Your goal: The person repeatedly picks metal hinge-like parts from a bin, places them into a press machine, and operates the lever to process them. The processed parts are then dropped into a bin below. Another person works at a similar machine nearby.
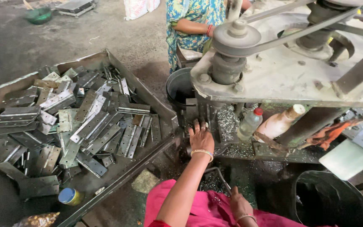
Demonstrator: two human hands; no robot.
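Down low, her right hand [240,205] clenches the bent lever handle [220,176]; her left hand [201,138] presses flat, fingers spread, on the drill press bed [232,149], hemmed by swarf. Two bottles [248,123] stand just right. One tray's [148,94] rim borders left, heaped with hinges [93,126].

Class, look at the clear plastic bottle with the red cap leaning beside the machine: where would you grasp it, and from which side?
Probably grip the clear plastic bottle with the red cap round its mid-body, coming from the front left. It leans cap-up, the white bottle crowds its right, and the machine table overhangs.
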